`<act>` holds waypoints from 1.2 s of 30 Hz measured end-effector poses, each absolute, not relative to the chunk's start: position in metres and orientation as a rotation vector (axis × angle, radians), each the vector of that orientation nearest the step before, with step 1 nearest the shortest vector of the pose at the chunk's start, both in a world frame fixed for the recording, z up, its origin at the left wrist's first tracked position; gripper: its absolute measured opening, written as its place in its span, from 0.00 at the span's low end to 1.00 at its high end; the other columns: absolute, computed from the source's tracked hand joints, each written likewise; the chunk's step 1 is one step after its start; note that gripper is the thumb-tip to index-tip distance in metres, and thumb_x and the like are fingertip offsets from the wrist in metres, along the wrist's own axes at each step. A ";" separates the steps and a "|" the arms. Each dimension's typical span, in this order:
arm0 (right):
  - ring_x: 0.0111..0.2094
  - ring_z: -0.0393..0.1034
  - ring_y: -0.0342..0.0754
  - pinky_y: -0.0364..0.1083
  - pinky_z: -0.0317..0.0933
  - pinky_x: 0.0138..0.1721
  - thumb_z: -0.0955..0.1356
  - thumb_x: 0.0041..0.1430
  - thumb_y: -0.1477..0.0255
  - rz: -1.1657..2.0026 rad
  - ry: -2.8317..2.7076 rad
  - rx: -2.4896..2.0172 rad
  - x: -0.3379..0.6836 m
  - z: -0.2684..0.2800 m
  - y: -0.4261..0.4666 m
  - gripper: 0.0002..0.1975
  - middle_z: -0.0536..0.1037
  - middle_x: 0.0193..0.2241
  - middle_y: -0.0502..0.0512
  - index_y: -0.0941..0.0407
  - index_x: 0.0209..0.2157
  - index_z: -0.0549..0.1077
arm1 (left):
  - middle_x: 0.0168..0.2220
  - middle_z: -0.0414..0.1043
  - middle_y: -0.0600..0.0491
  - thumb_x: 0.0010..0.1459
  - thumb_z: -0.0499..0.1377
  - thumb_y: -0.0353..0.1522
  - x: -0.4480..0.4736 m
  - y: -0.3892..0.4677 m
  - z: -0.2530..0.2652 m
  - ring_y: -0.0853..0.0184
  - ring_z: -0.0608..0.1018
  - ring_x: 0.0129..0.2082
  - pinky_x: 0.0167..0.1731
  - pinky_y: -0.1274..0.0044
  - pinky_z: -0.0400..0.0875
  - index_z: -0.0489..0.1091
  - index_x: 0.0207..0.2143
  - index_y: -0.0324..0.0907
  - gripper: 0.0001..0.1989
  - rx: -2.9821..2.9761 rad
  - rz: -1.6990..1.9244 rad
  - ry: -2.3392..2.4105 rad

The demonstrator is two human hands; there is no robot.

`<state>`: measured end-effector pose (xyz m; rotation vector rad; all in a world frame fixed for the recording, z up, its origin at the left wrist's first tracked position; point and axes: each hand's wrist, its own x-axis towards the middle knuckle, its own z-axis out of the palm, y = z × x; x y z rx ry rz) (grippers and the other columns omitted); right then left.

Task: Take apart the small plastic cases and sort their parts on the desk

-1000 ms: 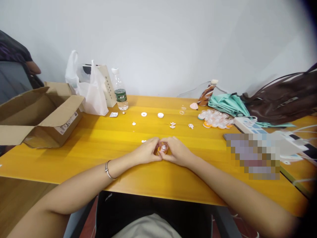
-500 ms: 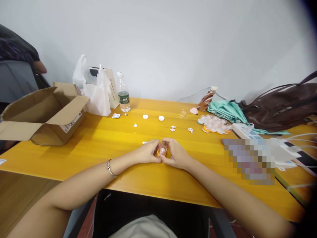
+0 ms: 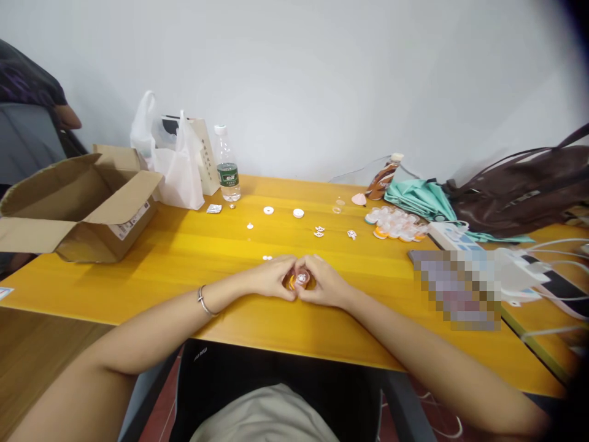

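Note:
Between the fingertips of both hands sits a small round clear case with an orange rim (image 3: 301,279); something white shows inside it. My left hand (image 3: 276,277) pinches its left side, and my right hand (image 3: 326,282) curls round the right. Just beyond my left hand lie tiny white discs (image 3: 267,258). Farther out are a small white knob-like piece (image 3: 250,226), a white ring (image 3: 269,210) and a white round disc (image 3: 298,213). White cut-out pieces (image 3: 319,232) and another white cut-out piece (image 3: 351,234) lie past my right hand.
An open cardboard box (image 3: 105,224), white plastic bag (image 3: 177,178) and water bottle (image 3: 227,166) stand left. At right are clustered clear cases (image 3: 396,224), a brown drink bottle (image 3: 384,178), teal cloth (image 3: 414,199), brown bag (image 3: 519,190) and power strip (image 3: 453,236). A person (image 3: 32,80) sits far left.
The view has shifted slightly, so the table things appear a little higher. Both hands still hold the case, with the fingers slightly shifted around it.

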<state>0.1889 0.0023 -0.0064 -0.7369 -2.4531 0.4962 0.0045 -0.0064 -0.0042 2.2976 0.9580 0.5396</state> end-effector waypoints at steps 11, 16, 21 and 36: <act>0.33 0.67 0.48 0.47 0.61 0.36 0.68 0.46 0.71 0.539 -2.484 -0.674 0.187 -0.001 -0.005 0.16 0.73 0.33 0.53 0.54 0.38 0.63 | 0.36 0.66 0.53 0.43 0.60 0.32 -0.001 -0.004 0.001 0.67 0.68 0.34 0.35 0.76 0.62 0.62 0.37 0.40 0.17 2.281 0.466 0.785; 0.31 0.69 0.48 0.47 0.61 0.32 0.68 0.50 0.62 0.550 -2.488 -0.781 0.185 -0.002 -0.005 0.15 0.74 0.31 0.53 0.54 0.36 0.64 | 0.36 0.67 0.52 0.43 0.61 0.33 -0.002 -0.002 0.000 0.65 0.68 0.36 0.37 0.75 0.62 0.63 0.36 0.40 0.16 2.296 0.449 0.813; 0.28 0.69 0.46 0.46 0.63 0.30 0.67 0.51 0.65 0.516 -2.247 -0.744 0.190 -0.010 -0.002 0.15 0.73 0.30 0.52 0.53 0.39 0.61 | 0.33 0.66 0.53 0.44 0.61 0.36 -0.002 -0.005 -0.001 0.68 0.67 0.32 0.32 0.78 0.62 0.63 0.35 0.39 0.16 2.283 0.416 0.909; 0.30 0.66 0.49 0.50 0.61 0.37 0.70 0.43 0.73 0.220 -1.709 -1.696 0.264 0.012 0.175 0.23 0.69 0.26 0.51 0.59 0.43 0.61 | 0.32 0.64 0.56 0.45 0.62 0.35 -0.004 -0.007 -0.003 0.73 0.66 0.29 0.29 0.81 0.60 0.62 0.34 0.41 0.16 2.248 0.481 0.855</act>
